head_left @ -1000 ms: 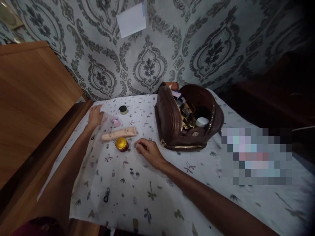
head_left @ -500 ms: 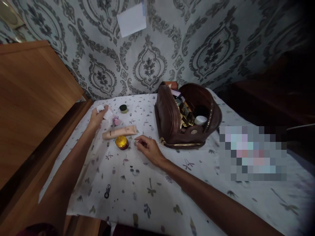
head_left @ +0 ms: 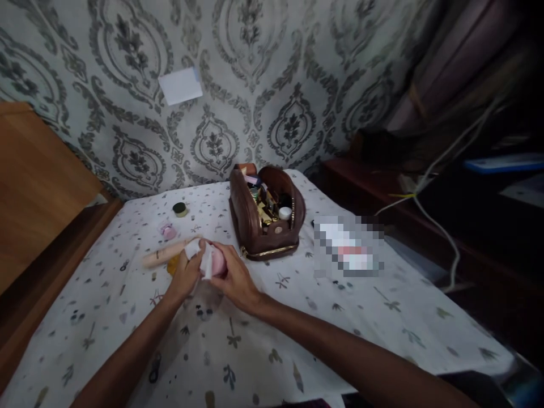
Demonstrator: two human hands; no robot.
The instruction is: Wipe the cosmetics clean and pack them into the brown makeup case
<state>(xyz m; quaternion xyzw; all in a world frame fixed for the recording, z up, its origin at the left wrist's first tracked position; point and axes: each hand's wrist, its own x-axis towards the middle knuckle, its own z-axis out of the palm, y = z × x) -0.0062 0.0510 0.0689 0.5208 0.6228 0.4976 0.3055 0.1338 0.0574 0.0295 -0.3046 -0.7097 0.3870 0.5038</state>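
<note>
My left hand (head_left: 187, 275) is closed on a white tissue (head_left: 205, 262), which lies against a round pink item (head_left: 218, 262). The fingers of my right hand (head_left: 238, 280) wrap round the pink item from the right. Behind my left hand lie a peach tube (head_left: 164, 253) and a yellow-lidded jar (head_left: 173, 264), partly hidden. Farther back on the printed cloth are a small pink item (head_left: 168, 230) and a dark-lidded round jar (head_left: 180, 209).
An open brown bag (head_left: 246, 221) full of small items stands behind my right hand. To its right is a pixelated object (head_left: 351, 246). A wooden panel (head_left: 42, 187) borders the left side, and white cables (head_left: 437, 226) hang at the right.
My left hand has moved right and toward me with the tissue. My right hand now holds the pink item beside it. The view has turned to the right.
</note>
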